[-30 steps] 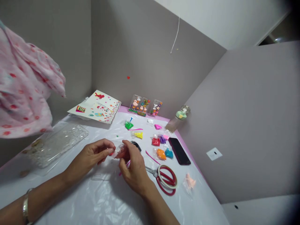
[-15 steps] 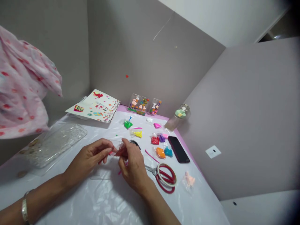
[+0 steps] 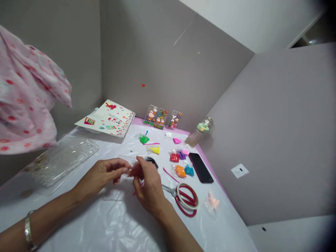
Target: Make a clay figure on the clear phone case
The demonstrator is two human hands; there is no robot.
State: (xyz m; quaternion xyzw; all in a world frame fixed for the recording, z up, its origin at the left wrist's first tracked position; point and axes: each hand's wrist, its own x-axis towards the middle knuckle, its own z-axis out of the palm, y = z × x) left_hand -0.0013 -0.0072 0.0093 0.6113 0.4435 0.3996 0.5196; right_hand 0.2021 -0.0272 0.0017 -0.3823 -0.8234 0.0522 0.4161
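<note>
My left hand (image 3: 106, 174) is closed in a pinch, its thumb and forefinger meeting close to my right fingertips. What it pinches is too small and blurred to name. My right hand (image 3: 150, 183) curls its fingers around a small clear plastic packet (image 3: 133, 163), mostly hidden by the fingers. Beneath both hands a clear flat plastic piece (image 3: 111, 196) lies on the table. Part of a pink stick-like tool shows under my right hand, and a dark rounded object (image 3: 152, 161) sits just behind it.
Scissors (image 3: 185, 199) with red handles lie right of my right hand. Bagged clay in green (image 3: 144, 139), yellow, red (image 3: 174, 157), orange (image 3: 180, 171) and blue is scattered behind. Also there: a phone (image 3: 201, 168), a bottle (image 3: 199, 132), decorated cases (image 3: 151, 114), a clear tray (image 3: 65, 161) and a notebook (image 3: 110, 119).
My left fingertips have moved slightly right, against the right fingertips. A red bit at the left fingertips earlier is no longer visible. The view has shifted a little.
</note>
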